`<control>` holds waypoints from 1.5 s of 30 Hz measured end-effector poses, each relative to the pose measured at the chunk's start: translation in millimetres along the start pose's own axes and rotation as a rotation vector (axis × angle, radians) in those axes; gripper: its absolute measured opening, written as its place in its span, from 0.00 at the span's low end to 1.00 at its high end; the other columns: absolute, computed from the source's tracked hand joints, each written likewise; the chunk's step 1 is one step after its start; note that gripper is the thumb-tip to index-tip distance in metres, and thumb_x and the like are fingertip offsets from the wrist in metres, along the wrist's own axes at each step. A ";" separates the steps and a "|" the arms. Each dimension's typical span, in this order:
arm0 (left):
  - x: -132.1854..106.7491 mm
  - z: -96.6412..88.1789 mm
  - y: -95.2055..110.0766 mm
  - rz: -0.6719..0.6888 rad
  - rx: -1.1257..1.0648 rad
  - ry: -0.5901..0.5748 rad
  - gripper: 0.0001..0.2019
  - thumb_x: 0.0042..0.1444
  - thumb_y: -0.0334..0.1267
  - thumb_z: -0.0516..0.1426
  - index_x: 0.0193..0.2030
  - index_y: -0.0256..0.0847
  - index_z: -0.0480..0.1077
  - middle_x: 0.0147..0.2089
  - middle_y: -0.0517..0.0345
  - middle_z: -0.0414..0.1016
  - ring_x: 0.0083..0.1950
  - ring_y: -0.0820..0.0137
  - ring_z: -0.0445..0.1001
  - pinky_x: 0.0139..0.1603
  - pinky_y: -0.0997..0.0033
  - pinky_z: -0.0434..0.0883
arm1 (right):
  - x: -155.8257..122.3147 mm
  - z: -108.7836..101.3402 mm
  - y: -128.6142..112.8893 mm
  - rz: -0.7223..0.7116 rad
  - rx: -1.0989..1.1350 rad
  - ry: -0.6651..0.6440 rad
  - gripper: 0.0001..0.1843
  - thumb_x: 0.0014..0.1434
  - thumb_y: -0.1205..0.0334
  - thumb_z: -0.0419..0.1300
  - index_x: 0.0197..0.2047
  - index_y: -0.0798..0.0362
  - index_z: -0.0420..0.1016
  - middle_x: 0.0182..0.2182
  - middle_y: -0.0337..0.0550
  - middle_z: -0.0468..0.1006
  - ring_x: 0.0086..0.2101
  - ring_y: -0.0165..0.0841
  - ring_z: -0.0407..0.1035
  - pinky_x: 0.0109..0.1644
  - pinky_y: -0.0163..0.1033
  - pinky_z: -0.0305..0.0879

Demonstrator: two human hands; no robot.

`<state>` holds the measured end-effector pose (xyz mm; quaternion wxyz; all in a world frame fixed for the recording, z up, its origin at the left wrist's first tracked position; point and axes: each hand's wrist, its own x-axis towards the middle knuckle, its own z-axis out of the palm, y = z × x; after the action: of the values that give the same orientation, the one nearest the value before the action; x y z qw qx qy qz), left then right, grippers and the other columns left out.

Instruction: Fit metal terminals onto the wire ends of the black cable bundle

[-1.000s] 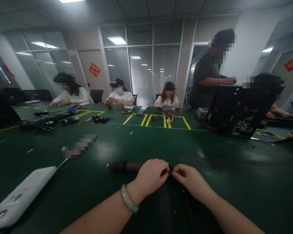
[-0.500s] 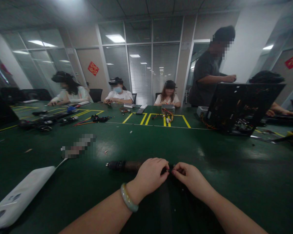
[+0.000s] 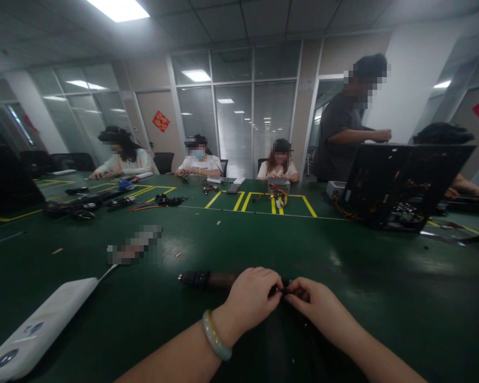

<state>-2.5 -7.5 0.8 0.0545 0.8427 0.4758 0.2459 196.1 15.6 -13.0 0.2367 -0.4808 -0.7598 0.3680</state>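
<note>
A dark, cylindrical tool that looks like an electric screwdriver (image 3: 219, 281) lies crosswise on the green table, its metal tip to the left. My left hand (image 3: 250, 295) rests over its right part, with thumb and index finger pinched together at a small dark piece. A tiny brassy glint shows at those fingertips. Close against them, my right hand (image 3: 313, 300) is closed in a pinch on something small and dark. My fingers hide most of what they hold, so its kind cannot be told. A pale bangle (image 3: 216, 336) circles my left wrist.
A white device (image 3: 43, 322) with a cable lies at left on the green table (image 3: 143, 314). Dark cables (image 3: 83, 205) and a bundle of wires (image 3: 159, 201) lie farther back. An open black computer case (image 3: 407, 186) stands at right. Several people sit or stand across the table.
The whole view has shifted slightly down and right. Both hands keep pinching at the same place, with the fingertips now closer together. The tool stays lying under my left hand.
</note>
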 end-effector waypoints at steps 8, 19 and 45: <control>0.3 -1.3 0.2 -0.004 -0.015 -0.004 0.05 0.56 0.33 0.59 0.39 0.44 0.70 0.42 0.62 0.76 0.45 0.66 0.72 0.49 0.64 0.65 | 0.4 3.2 2.5 -0.007 0.023 0.037 0.08 0.60 0.59 0.58 0.34 0.52 0.75 0.28 0.37 0.77 0.30 0.32 0.71 0.31 0.32 0.60; 0.1 -0.9 1.0 -0.047 0.018 -0.017 0.07 0.58 0.34 0.57 0.43 0.43 0.68 0.42 0.60 0.74 0.45 0.65 0.72 0.48 0.64 0.66 | 2.9 3.7 7.9 0.031 0.107 0.055 0.08 0.58 0.58 0.60 0.34 0.53 0.75 0.30 0.39 0.79 0.31 0.33 0.73 0.33 0.32 0.62; -2.4 -1.4 -1.0 0.011 -0.023 0.004 0.07 0.55 0.30 0.57 0.40 0.43 0.71 0.46 0.60 0.75 0.48 0.65 0.72 0.53 0.62 0.67 | 1.5 6.0 9.3 0.028 0.154 0.018 0.09 0.59 0.57 0.59 0.35 0.52 0.76 0.27 0.36 0.76 0.22 0.28 0.65 0.24 0.30 0.57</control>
<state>-4.9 -9.2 0.8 0.0620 0.8440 0.4685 0.2536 196.3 17.5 -24.0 0.2747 -0.4749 -0.7203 0.4245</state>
